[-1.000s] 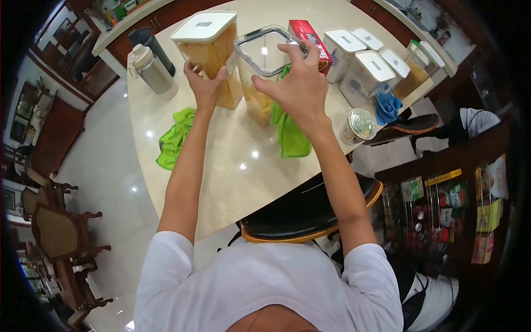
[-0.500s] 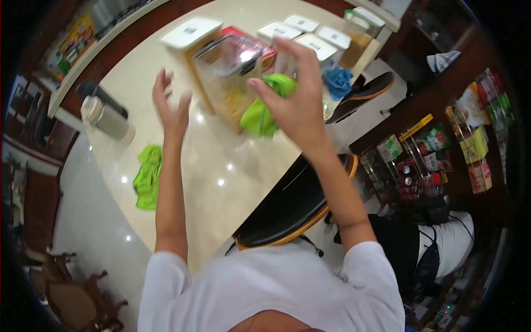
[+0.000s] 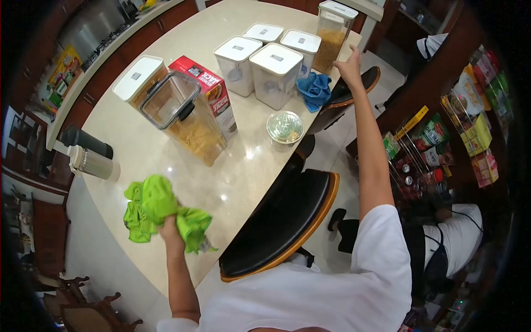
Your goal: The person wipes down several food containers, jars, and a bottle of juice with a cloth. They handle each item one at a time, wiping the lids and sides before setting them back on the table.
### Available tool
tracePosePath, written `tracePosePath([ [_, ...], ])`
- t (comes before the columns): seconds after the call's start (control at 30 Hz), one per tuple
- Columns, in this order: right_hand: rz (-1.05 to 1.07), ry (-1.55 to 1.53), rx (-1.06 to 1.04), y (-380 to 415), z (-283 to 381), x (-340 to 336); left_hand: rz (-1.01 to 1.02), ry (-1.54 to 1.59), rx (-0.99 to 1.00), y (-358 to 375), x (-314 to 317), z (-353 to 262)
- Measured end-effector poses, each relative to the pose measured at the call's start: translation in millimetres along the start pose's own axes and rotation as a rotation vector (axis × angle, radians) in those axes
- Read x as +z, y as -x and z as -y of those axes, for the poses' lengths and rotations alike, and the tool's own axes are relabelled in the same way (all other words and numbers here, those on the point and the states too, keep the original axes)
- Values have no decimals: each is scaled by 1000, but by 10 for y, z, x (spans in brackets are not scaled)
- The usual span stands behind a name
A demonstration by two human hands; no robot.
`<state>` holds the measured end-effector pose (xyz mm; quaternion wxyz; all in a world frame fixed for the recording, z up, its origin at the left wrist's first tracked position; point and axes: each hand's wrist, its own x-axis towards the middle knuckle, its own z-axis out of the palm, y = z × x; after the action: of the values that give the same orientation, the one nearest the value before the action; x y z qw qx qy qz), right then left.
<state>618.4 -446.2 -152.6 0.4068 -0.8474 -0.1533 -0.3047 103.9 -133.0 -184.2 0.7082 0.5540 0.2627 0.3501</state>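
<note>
My left hand [image 3: 172, 231] grips a bright green cloth [image 3: 158, 198] at the left front of the counter. The bunched cloth covers most of its fingers and hangs out on both sides. Beside it, partly covered, lies a second green cloth [image 3: 138, 221]. My right hand [image 3: 349, 70] is stretched out to the counter's right edge, thumb and finger apart, with nothing in it. Closest to it are a tall clear container of brown dry food [image 3: 330, 47] and a crumpled blue cloth [image 3: 314, 91].
On the pale counter [image 3: 249, 160] stand a clear-lidded container of pasta [image 3: 196, 135], a red box [image 3: 221, 105], several white-lidded containers [image 3: 276, 69], a small round tub [image 3: 285, 130] and two bottles [image 3: 97, 164]. Black chairs [image 3: 282, 227] line the right edge. A person [image 3: 451, 243] bends by the pantry racks.
The green cloth that was at my right hand is now in my left hand, lower left over the other cloth. My right hand has moved away to the right edge. The view has shifted.
</note>
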Motion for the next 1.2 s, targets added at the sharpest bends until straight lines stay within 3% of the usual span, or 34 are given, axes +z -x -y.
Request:
tracePosePath([
  [0.07,-32,-157,211,-104,-222,124,-52,-30,43,135,-82,-132],
  [0.1,7,-382,237,-139,-220,171,-94,-46,44,174,-163,-153],
  [0.17,42,-463,145,-118,-173,333,-161,-71,47,256,-286,-183],
  [0.23,-37,-66,-99,-188,-303,438,-260,-251,70,340,-399,-199],
  [0.3,-168,-49,-60,-456,-731,569,-321,-336,55,486,-650,-197],
  [0.33,-255,-194,-69,-496,-535,468,-346,-407,27,549,-721,-182],
  [0.37,-216,-346,14,-595,-536,479,-365,-400,37,599,-714,-227],
  [0.43,-71,-257,157,-777,-516,383,-383,-410,-47,705,-658,-339],
  [0.5,84,-358,197,-849,-429,353,-450,-399,-75,762,-681,-334],
  [0.6,63,-350,140,-1044,-656,513,-549,-441,-156,802,-681,-339],
  [0.7,-23,-432,68,-951,-545,497,-455,-506,-194,784,-784,-268],
  [0.77,-137,-312,20,-960,-783,510,-421,-484,-169,749,-664,-261],
  [0.87,-238,-381,44,-721,-490,236,-358,-535,-195,706,-656,-238],
  [0.97,-390,-400,111,-981,-1017,90,-196,-577,-212,644,-639,-302],
  [1.0,-387,-504,-15,-961,-951,-71,-187,-583,-215,640,-614,-329],
  [1.1,-315,-627,-314,-822,-249,-834,-228,-470,-219,595,-442,-363],
  [1.17,-311,-610,-325,-545,389,-1277,-211,-462,-267,491,-329,-495],
  [1.2,-249,-759,-186,-448,558,-1468,-146,-474,-284,435,-302,-570],
])
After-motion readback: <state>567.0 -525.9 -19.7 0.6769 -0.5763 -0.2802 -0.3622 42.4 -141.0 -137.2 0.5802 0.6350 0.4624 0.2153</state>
